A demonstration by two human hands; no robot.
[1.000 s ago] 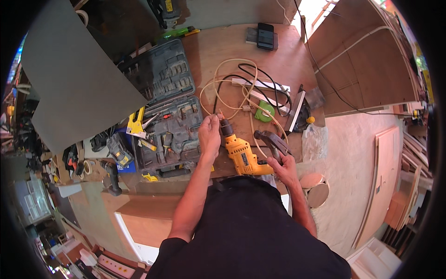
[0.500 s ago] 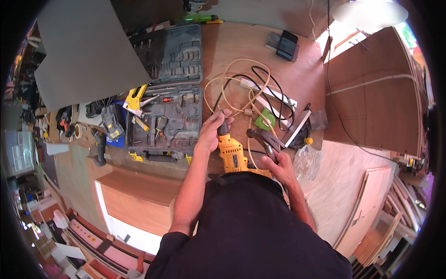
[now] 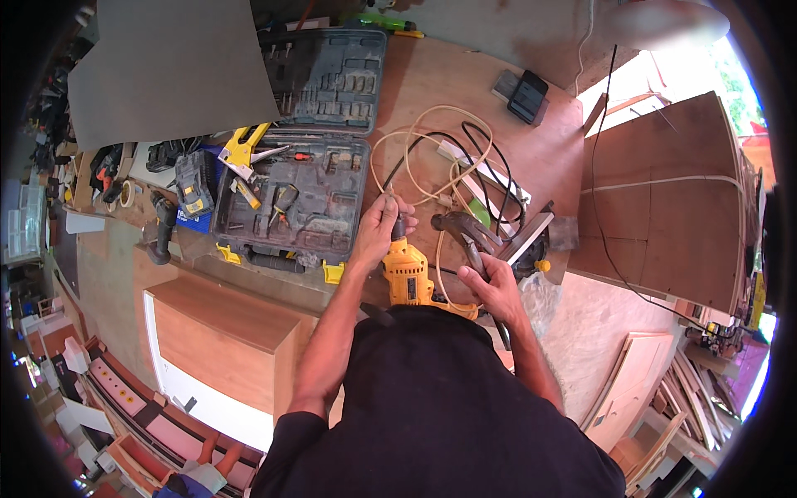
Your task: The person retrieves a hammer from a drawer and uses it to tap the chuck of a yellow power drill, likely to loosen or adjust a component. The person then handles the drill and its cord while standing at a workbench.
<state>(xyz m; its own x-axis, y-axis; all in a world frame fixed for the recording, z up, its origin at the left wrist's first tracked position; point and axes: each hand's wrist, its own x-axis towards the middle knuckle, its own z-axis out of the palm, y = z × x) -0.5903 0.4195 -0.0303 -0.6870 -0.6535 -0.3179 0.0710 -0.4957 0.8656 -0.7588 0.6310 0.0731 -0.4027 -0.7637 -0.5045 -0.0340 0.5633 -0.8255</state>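
Observation:
A yellow corded drill (image 3: 408,278) lies upright in the view against my black shirt. My left hand (image 3: 382,222) is closed on its dark chuck end, thumb and fingertips around a small bit or tip too tiny to make out. In my right hand (image 3: 491,286) is a claw hammer (image 3: 455,226), gripped by its handle, its head just right of the chuck. Loops of tan and black cord (image 3: 432,112) spread beyond the drill, over white strips (image 3: 513,189) and a partly hidden green object (image 3: 479,210).
An open grey tool case (image 3: 324,178) and yellow stapler (image 3: 238,153) sit left on the wooden bench (image 3: 465,70). A grey sheet (image 3: 170,70) overhangs them. A phone (image 3: 527,98) lies back right, beside a plywood box (image 3: 656,199). Another person's limbs (image 3: 224,461) show at bottom left.
My right hand has shifted the hammer's head slightly up and left, closer to the chuck. My left hand stays on the drill. The view has shifted, bringing another person's limbs in at bottom left.

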